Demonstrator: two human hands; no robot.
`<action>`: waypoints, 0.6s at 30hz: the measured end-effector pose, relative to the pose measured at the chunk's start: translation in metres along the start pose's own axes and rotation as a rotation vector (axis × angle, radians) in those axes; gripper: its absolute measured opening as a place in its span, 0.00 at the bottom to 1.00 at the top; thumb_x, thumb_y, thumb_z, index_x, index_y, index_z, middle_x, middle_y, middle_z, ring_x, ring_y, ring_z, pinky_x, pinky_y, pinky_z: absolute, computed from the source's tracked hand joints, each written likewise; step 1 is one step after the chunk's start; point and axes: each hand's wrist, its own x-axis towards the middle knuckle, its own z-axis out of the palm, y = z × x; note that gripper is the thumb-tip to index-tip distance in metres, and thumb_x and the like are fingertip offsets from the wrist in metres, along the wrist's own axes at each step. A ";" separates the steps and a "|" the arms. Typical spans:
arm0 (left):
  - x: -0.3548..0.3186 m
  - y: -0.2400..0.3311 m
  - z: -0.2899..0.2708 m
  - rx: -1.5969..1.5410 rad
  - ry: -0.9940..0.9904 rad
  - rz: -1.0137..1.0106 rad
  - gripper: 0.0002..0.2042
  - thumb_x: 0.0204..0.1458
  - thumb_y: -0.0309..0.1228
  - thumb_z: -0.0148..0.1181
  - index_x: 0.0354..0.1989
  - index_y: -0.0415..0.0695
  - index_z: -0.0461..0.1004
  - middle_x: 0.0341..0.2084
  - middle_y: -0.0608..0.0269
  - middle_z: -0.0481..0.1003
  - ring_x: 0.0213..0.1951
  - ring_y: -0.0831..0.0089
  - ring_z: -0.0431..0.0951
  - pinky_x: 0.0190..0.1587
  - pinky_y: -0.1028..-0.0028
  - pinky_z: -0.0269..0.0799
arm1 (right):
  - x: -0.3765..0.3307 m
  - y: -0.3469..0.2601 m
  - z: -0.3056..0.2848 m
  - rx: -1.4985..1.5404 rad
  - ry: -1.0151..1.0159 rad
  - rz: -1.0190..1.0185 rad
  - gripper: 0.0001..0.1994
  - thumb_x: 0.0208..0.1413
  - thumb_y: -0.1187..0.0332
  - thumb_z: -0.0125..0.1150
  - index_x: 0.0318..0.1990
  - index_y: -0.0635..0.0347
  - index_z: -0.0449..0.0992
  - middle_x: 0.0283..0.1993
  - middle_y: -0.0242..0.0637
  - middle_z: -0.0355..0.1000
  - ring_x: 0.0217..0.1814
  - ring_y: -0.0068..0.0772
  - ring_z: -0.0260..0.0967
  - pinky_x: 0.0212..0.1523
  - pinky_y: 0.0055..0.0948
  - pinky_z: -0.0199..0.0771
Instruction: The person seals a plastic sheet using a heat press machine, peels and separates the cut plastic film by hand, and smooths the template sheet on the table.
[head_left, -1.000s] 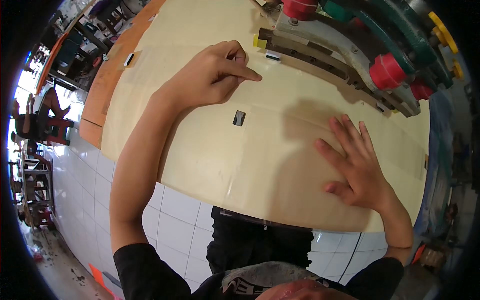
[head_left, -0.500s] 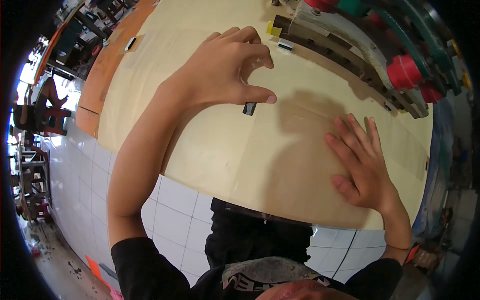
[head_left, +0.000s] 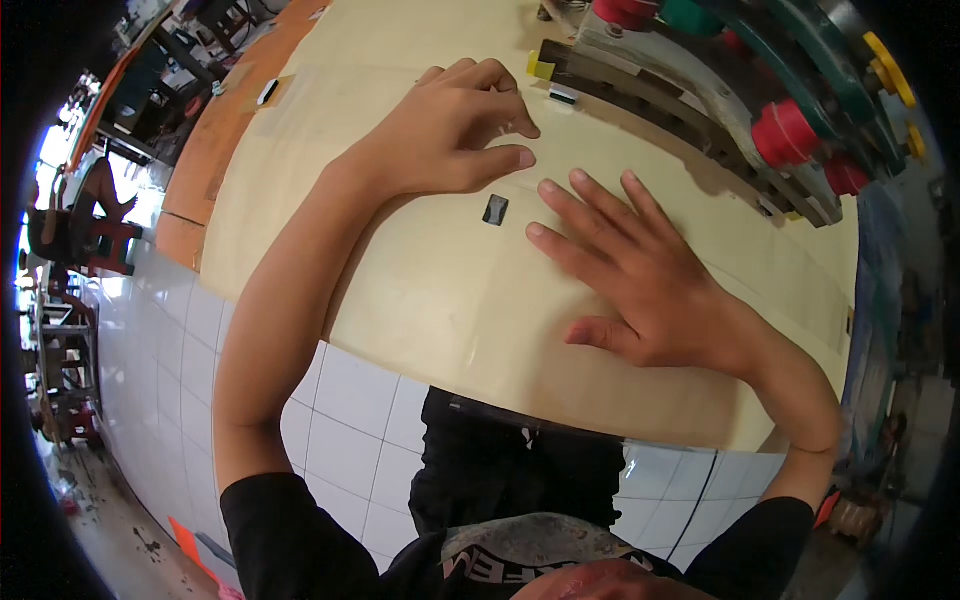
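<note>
On the pale yellow sheet covering the table [head_left: 420, 310] lies a small flat dark grey piece [head_left: 495, 210], whose exact kind I cannot make out. My left hand [head_left: 455, 130] is just beyond it, fingers curled and the thumb tip a little apart from them; nothing shows in the gap. To the piece's right, my right hand [head_left: 640, 280] hovers over the sheet, palm down, fingers spread and empty. Neither hand appears to touch the dark piece.
A large machine with green arms and red spools [head_left: 790, 132] stands at the far right, its long dark rail [head_left: 690, 125] running along the table. A small black-and-white item [head_left: 562, 95] sits by the rail's end. An orange-brown board [head_left: 190, 180] borders the left side; tiled floor [head_left: 360, 400] lies below.
My right hand has moved left and away from me, toward the small dark piece. My left thumb has closed somewhat toward the fingers and shifted off the piece, which now shows fully.
</note>
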 end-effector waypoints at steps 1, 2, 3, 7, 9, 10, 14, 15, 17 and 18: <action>0.000 0.000 -0.001 0.001 0.002 -0.004 0.14 0.45 0.37 0.67 0.36 0.41 0.80 0.37 0.56 0.72 0.43 0.58 0.71 0.47 0.65 0.65 | 0.000 0.000 0.003 0.001 -0.001 -0.004 0.35 0.58 0.42 0.50 0.66 0.56 0.62 0.73 0.47 0.50 0.75 0.52 0.43 0.71 0.60 0.36; 0.002 0.000 -0.001 0.007 -0.009 -0.007 0.14 0.46 0.37 0.67 0.37 0.42 0.81 0.38 0.56 0.72 0.44 0.58 0.71 0.48 0.65 0.65 | -0.002 -0.001 0.005 -0.018 -0.008 0.015 0.35 0.58 0.40 0.48 0.67 0.54 0.61 0.73 0.46 0.50 0.76 0.53 0.43 0.71 0.60 0.35; 0.001 -0.001 -0.002 0.013 -0.021 -0.014 0.13 0.46 0.38 0.67 0.37 0.43 0.81 0.38 0.56 0.72 0.45 0.58 0.71 0.48 0.65 0.65 | -0.002 -0.002 0.007 -0.032 -0.015 0.031 0.36 0.58 0.38 0.46 0.67 0.52 0.61 0.74 0.45 0.49 0.76 0.53 0.42 0.71 0.60 0.33; -0.003 -0.005 -0.003 0.064 -0.006 -0.003 0.13 0.46 0.38 0.68 0.38 0.45 0.81 0.39 0.57 0.73 0.46 0.58 0.71 0.50 0.64 0.65 | 0.000 -0.005 0.007 -0.012 -0.027 0.030 0.36 0.57 0.37 0.46 0.68 0.47 0.61 0.74 0.43 0.49 0.76 0.53 0.41 0.71 0.61 0.31; -0.003 -0.005 -0.003 0.080 0.012 0.004 0.13 0.46 0.40 0.68 0.38 0.47 0.82 0.40 0.57 0.73 0.45 0.58 0.72 0.50 0.63 0.65 | 0.000 -0.006 0.007 -0.014 -0.035 0.041 0.36 0.57 0.36 0.47 0.68 0.44 0.61 0.74 0.42 0.49 0.77 0.53 0.40 0.71 0.61 0.31; -0.003 -0.006 -0.002 0.078 0.012 0.002 0.13 0.46 0.40 0.68 0.38 0.47 0.82 0.40 0.57 0.73 0.45 0.58 0.72 0.50 0.63 0.65 | 0.000 -0.006 0.007 -0.013 -0.038 0.041 0.36 0.57 0.36 0.47 0.68 0.44 0.61 0.74 0.42 0.49 0.77 0.53 0.40 0.71 0.61 0.31; -0.002 -0.008 -0.002 0.046 -0.002 -0.011 0.13 0.46 0.40 0.68 0.38 0.47 0.82 0.41 0.55 0.73 0.44 0.57 0.72 0.49 0.63 0.67 | 0.000 -0.006 0.007 -0.008 -0.039 0.047 0.35 0.57 0.37 0.47 0.69 0.43 0.60 0.75 0.41 0.48 0.77 0.54 0.40 0.71 0.61 0.31; -0.001 -0.009 -0.003 0.053 -0.003 0.000 0.14 0.46 0.40 0.68 0.38 0.46 0.82 0.41 0.55 0.73 0.44 0.57 0.73 0.48 0.63 0.67 | 0.000 -0.006 0.007 -0.009 -0.036 0.047 0.35 0.57 0.37 0.48 0.69 0.43 0.60 0.75 0.41 0.48 0.77 0.54 0.40 0.71 0.61 0.31; -0.001 -0.010 -0.003 0.031 -0.012 -0.008 0.14 0.46 0.40 0.68 0.37 0.46 0.82 0.41 0.54 0.73 0.44 0.56 0.73 0.48 0.63 0.67 | 0.001 -0.007 0.007 -0.006 -0.038 0.048 0.35 0.56 0.37 0.48 0.69 0.43 0.60 0.75 0.41 0.48 0.77 0.54 0.40 0.71 0.61 0.31; -0.001 -0.011 -0.002 0.012 -0.021 -0.014 0.14 0.46 0.40 0.68 0.37 0.46 0.82 0.41 0.53 0.73 0.44 0.56 0.73 0.48 0.63 0.68 | 0.001 -0.006 0.007 -0.006 -0.036 0.048 0.35 0.56 0.37 0.48 0.69 0.43 0.60 0.75 0.41 0.48 0.76 0.54 0.41 0.71 0.62 0.32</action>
